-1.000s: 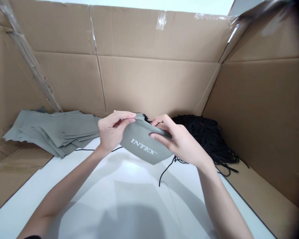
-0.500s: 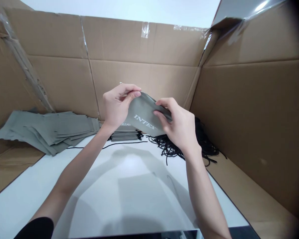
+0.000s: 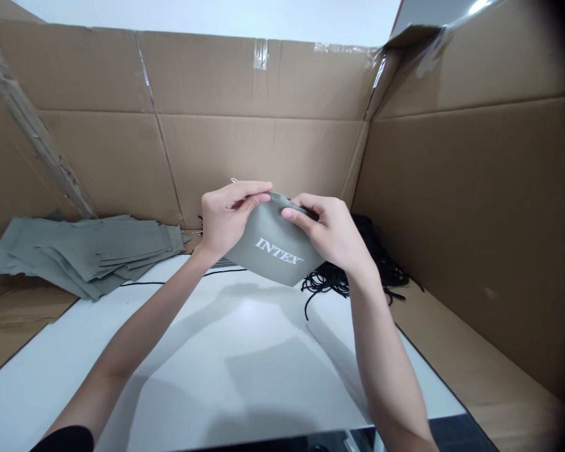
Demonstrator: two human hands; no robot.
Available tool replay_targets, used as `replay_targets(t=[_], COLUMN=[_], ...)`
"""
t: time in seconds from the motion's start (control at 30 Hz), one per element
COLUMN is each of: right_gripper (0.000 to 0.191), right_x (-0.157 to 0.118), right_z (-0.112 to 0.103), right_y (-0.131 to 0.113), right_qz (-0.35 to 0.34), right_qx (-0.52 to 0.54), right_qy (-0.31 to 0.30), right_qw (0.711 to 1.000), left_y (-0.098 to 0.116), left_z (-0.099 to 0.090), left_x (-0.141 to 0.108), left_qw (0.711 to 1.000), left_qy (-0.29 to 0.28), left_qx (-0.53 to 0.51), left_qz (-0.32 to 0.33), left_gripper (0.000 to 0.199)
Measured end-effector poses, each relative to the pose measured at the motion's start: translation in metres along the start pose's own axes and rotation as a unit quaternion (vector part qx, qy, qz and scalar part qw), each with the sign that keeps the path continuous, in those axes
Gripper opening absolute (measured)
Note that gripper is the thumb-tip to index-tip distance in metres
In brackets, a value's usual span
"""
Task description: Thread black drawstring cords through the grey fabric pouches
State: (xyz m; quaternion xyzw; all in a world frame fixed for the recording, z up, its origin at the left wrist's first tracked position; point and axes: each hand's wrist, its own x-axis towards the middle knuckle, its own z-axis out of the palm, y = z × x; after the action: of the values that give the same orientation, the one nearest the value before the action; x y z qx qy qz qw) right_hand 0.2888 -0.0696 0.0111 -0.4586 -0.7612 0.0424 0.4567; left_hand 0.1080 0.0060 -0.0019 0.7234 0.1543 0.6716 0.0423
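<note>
Above the far part of the white table, both hands hold a grey pouch (image 3: 277, 229) with white INTEX lettering facing me. My left hand (image 3: 230, 213) pinches its upper left corner between thumb and fingers. On the upper right edge, my right hand (image 3: 329, 229) grips the pouch, thumb on the printed face and fingers behind. The pouch hangs slightly tilted, its lower edge apart from the table. A small thin metal-looking tip (image 3: 234, 181) shows just above my left hand; the rest of it is hidden.
A pile of grey pouches (image 3: 94, 251) lies at the far left. Black cords (image 3: 376, 257) are heaped behind my right hand, and one loose cord (image 3: 141, 284) lies near the pile. Cardboard walls (image 3: 263, 144) surround the white table (image 3: 245, 351) at the back and sides.
Both hands have come slightly lower with the pouch, and my right hand has moved nearer the left along its upper edge. The pouch's printed face is now more fully visible. The view has shifted slightly.
</note>
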Motion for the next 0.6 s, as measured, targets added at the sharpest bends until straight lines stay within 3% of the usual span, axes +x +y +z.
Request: replay_targets(t=[0.13,0.23,0.37,0.43,0.47,0.5,0.6], right_gripper=[0.03,0.031,0.035,0.036,0.038,0.041,0.051], right_x=[0.003,0.005,0.007,0.007,0.006,0.006,0.003], right_z=[-0.005,-0.005,-0.006,-0.01,-0.014,-0.017,-0.026], right_y=[0.015,0.02,0.024,0.028,0.03,0.032,0.037], right_qz=[0.031,0.046,0.053,0.056,0.059,0.063,0.077], right_qx=[0.016,0.002,-0.015,-0.017,-0.015,-0.009,0.016], right_qy=[-0.021,-0.029,-0.037,-0.033,-0.031,-0.034,-0.053], right_qw=[0.999,0.998,0.998,0.998,0.998,0.997,0.995], left_y=[-0.009,-0.015,-0.034,-0.05,-0.059,-0.068,-0.089], left_z=[0.003,0.003,0.003,0.004,0.006,0.008,0.017], left_x=[-0.014,-0.025,-0.039,-0.049,-0.056,-0.064,-0.093], left_qw=[0.999,0.997,0.994,0.993,0.989,0.975,0.932], left_qy=[-0.032,-0.042,-0.024,-0.015,-0.037,-0.107,-0.276], left_qx=[-0.016,-0.034,-0.055,-0.016,0.025,0.083,0.107], left_qz=[-0.005,-0.056,-0.094,-0.115,-0.143,-0.177,-0.208], left_gripper=[0.02,0.018,0.057,0.055,0.048,0.044,0.029])
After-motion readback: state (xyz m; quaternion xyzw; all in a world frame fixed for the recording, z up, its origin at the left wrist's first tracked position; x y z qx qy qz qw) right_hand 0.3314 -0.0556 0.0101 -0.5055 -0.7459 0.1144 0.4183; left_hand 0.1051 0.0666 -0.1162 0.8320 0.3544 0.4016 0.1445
